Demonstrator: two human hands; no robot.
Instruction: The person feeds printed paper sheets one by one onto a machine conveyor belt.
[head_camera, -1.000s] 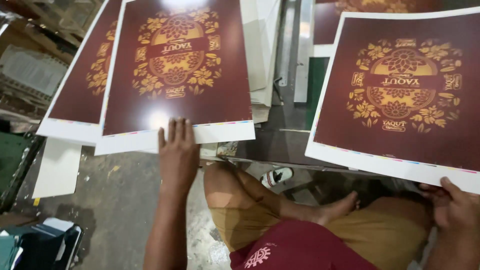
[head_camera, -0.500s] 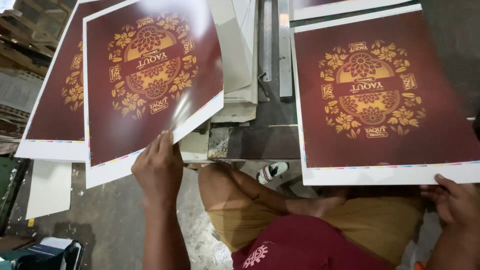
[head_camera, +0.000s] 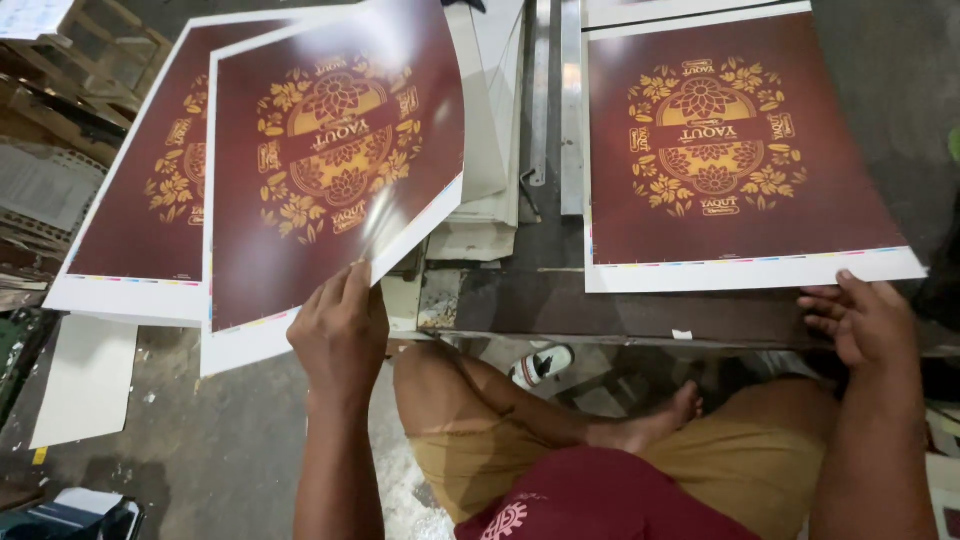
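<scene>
Broadly, a dark table (head_camera: 520, 300) carries a maroon printed sheet (head_camera: 735, 150) with a gold floral emblem, lying flat at its right end. At the left, a matching stack of sheets (head_camera: 135, 215) lies flat. Above that stack a lifted sheet (head_camera: 320, 170) curls upward and tilts, glossy with glare. The left hand (head_camera: 340, 335) pinches its white lower border, fingers closed on it. The right hand (head_camera: 865, 320) rests half-open, fingertips touching the flat sheet's lower right corner.
</scene>
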